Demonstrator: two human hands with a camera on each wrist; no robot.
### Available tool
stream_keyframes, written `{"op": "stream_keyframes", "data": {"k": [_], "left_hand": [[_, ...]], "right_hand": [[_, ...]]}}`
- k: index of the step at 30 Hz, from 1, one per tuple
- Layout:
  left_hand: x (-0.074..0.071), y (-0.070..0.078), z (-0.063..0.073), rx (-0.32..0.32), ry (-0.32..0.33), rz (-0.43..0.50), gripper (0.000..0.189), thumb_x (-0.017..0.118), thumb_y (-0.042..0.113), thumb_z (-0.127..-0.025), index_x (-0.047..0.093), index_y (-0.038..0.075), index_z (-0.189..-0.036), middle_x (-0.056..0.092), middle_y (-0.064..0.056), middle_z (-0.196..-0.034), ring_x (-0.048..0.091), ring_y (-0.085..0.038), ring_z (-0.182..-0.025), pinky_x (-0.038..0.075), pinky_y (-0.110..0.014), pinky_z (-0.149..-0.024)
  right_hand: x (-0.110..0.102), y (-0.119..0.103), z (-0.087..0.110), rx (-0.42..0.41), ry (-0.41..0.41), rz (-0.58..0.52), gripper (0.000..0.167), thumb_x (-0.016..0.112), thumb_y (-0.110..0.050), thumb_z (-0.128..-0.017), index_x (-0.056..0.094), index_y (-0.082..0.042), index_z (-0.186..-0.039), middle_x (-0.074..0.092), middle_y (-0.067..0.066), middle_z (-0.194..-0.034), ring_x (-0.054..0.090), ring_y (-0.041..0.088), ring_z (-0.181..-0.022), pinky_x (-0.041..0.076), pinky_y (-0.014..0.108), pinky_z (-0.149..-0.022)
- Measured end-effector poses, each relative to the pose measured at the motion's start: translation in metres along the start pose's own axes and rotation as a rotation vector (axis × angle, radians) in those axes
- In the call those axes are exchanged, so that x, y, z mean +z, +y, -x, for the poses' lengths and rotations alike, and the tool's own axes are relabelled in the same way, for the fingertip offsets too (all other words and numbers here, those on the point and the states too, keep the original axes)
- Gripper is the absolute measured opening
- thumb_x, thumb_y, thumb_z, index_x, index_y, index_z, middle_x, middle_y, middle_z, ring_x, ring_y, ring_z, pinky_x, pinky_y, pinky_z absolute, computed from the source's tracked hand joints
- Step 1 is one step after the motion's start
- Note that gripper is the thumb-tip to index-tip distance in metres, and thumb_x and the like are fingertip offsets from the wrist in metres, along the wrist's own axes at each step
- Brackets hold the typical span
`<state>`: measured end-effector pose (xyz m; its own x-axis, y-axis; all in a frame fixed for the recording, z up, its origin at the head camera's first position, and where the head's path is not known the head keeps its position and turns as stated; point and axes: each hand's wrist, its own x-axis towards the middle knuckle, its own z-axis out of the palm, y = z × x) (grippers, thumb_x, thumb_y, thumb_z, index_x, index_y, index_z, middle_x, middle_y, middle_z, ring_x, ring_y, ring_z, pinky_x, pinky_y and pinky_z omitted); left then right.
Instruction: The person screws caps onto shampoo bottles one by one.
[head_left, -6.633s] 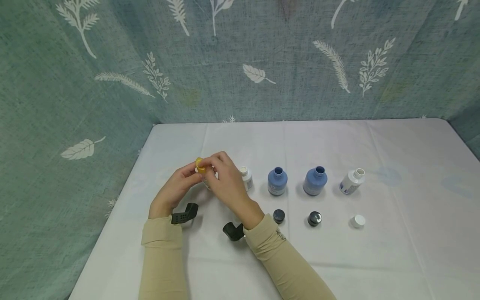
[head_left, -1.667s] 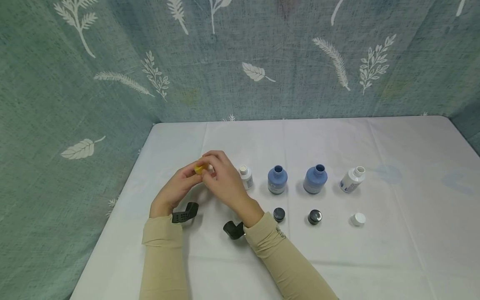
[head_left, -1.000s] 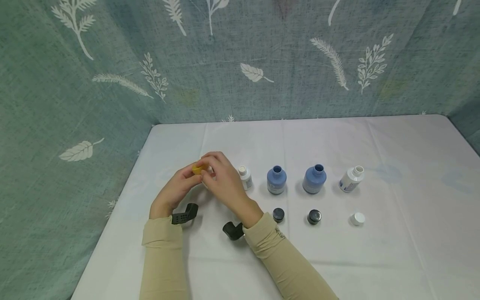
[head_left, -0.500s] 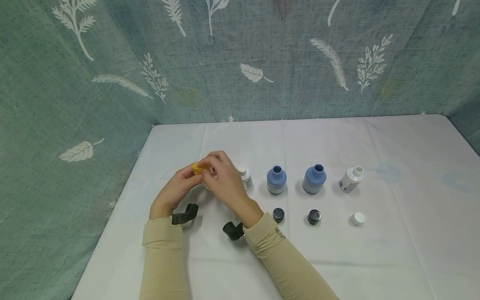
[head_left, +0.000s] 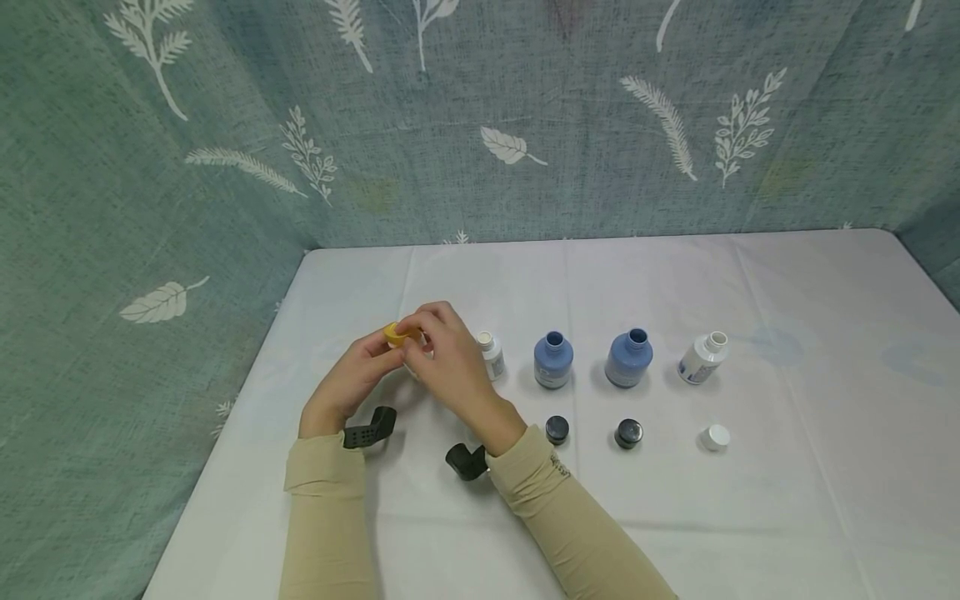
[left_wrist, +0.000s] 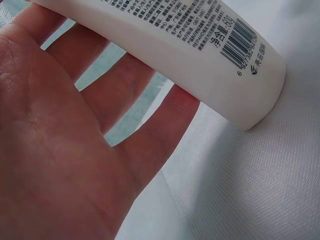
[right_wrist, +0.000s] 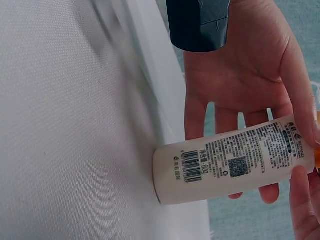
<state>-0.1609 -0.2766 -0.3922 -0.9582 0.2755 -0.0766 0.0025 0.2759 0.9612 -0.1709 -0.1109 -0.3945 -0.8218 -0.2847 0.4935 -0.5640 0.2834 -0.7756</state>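
Observation:
My left hand (head_left: pixel 352 379) holds a white, printed bottle (right_wrist: pixel 225 167) at its upper part, thumb on one side and fingers behind. The bottle (left_wrist: pixel 200 55) tapers toward its base, which is down at the white cloth. A yellow cap (head_left: pixel 392 335) is at its top, only partly visible between the fingers. My right hand (head_left: pixel 453 367) pinches this cap with thumb and forefinger. In the right wrist view, right-hand fingertips (right_wrist: pixel 302 192) reach in from the right edge beside the bottle's neck. The head view hides most of the bottle behind the hands.
Right of the hands stand a small white bottle (head_left: pixel 491 356), two blue bottles (head_left: pixel 553 362) (head_left: pixel 629 360) and another white bottle (head_left: pixel 702 358). Nearer lie two black caps (head_left: pixel 557 430) (head_left: pixel 628 433) and a white cap (head_left: pixel 716 438). A leaf-patterned curtain (head_left: pixel 480 125) hangs behind the table.
The yellow cap, tipped with its rim raised in the oldest frame, now sits lower between the fingers. My right fingers shift slightly around it; both arms stay in place.

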Motion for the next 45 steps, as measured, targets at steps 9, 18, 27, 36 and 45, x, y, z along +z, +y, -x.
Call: {"op": "stream_keyframes", "data": {"k": [9,18,27,36,45], "left_hand": [[-0.0003,0.0008,-0.0004,-0.005,0.009,0.0,0.038,0.052,0.019,-0.091,0.049,-0.001,-0.123,0.047,-0.013,-0.126,0.037,-0.023,-0.117,0.023,-0.051,-0.098],[-0.0004,0.0021,0.0005,-0.009,0.013,-0.008,0.038,0.052,0.02,-0.091,0.049,0.001,-0.123,0.048,-0.011,-0.124,0.037,-0.022,-0.116,0.023,-0.051,-0.098],[0.0,0.0033,0.0004,-0.004,0.008,-0.006,0.039,0.051,0.018,-0.091,0.047,0.001,-0.126,0.048,-0.01,-0.125,0.035,-0.022,-0.118,0.024,-0.051,-0.098],[0.001,0.0051,0.0008,-0.001,0.005,-0.015,0.043,0.051,0.018,-0.091,0.043,0.001,-0.129,0.04,-0.013,-0.133,0.03,-0.025,-0.124,0.022,-0.053,-0.099],[0.001,0.0051,0.001,-0.01,0.013,-0.038,0.047,0.051,0.022,-0.091,0.04,0.007,-0.134,0.036,-0.009,-0.137,0.025,-0.024,-0.127,0.019,-0.055,-0.099]], "right_hand": [[0.0013,0.0004,-0.0003,0.011,0.009,0.006,0.013,0.057,-0.016,-0.083,0.062,-0.017,-0.096,0.048,-0.003,-0.106,0.053,0.013,-0.084,0.043,0.017,-0.069],[0.002,-0.0004,0.0005,0.005,0.01,-0.004,0.012,0.057,-0.021,-0.086,0.063,-0.017,-0.096,0.048,-0.003,-0.103,0.052,0.01,-0.083,0.045,0.021,-0.07],[0.0004,-0.0022,0.0,0.022,0.023,-0.002,0.016,0.049,-0.019,-0.091,0.064,-0.017,-0.096,0.049,-0.003,-0.101,0.051,0.005,-0.082,0.043,0.016,-0.071],[0.0005,-0.0016,-0.0007,0.01,0.028,0.025,0.02,0.05,-0.007,-0.087,0.066,-0.016,-0.096,0.049,-0.004,-0.1,0.051,0.004,-0.082,0.042,0.015,-0.07],[0.0004,-0.0016,-0.0003,-0.015,0.03,0.037,0.02,0.052,-0.006,-0.085,0.065,-0.015,-0.097,0.051,-0.003,-0.107,0.049,0.006,-0.088,0.041,0.015,-0.07]]}}
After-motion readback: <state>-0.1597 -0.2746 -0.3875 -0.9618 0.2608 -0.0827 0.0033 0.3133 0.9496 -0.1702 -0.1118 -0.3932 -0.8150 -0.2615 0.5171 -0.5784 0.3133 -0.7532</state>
